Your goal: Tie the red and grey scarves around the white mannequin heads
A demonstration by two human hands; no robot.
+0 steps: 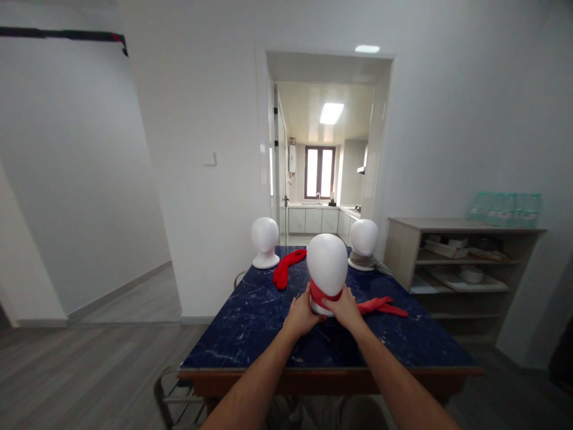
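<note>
A white mannequin head [327, 258] stands upright near the middle of the table, with a red scarf [323, 294] wrapped around its neck. My left hand [301, 314] cups the left side of the neck, fingers against the scarf and thumb low near the base. From the right, my right hand [348, 308] grips the scarf at the neck, its thumb pressed on the front. The scarf's loose tails [384, 306] lie on the table to the right. Fingertips behind the neck are hidden.
On the blue marbled table [250, 334], a bright red folded scarf [286, 270] lies beside a bare mannequin head [265, 240]. Another head [364, 239] at back right wears a grey scarf [362, 260]. A shelf unit [403, 251] holds bottles [505, 208]; a metal-framed chair [168, 394] is front left.
</note>
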